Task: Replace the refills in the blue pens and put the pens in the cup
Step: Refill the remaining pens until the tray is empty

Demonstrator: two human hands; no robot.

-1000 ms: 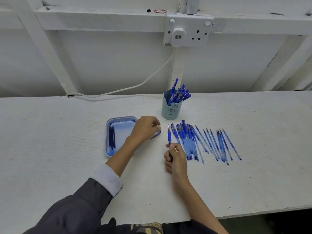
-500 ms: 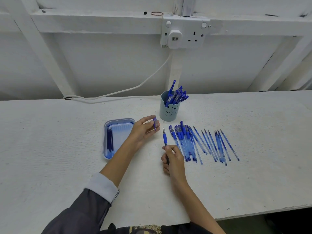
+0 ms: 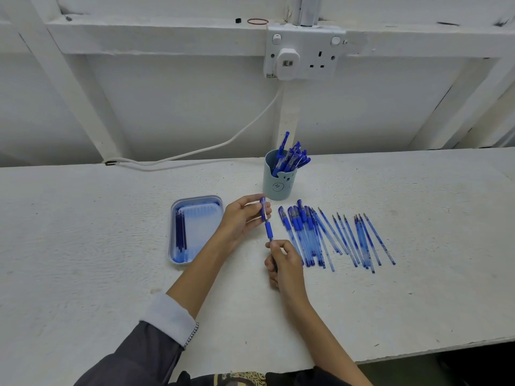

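My right hand (image 3: 284,263) grips the lower barrel of a blue pen (image 3: 269,231) that stands nearly upright above the table. My left hand (image 3: 242,217) pinches a blue cap (image 3: 263,208) that sits over the pen's top end. A light blue cup (image 3: 276,183) with a bear face stands just behind, holding several blue pens (image 3: 291,157). To the right of my hands lie several blue pens (image 3: 299,228) and thin blue refills (image 3: 359,239) in a fanned row. A blue tray (image 3: 195,227) on the left holds a few dark refills (image 3: 180,232).
The white table (image 3: 83,246) runs out to a front edge at the lower right. A white cable (image 3: 211,147) trails along the back wall from a wall socket (image 3: 305,54) above the cup.
My left hand lifted the cap from beside the tray and brought it onto the top of the pen. My right hand kept its grip on the pen.
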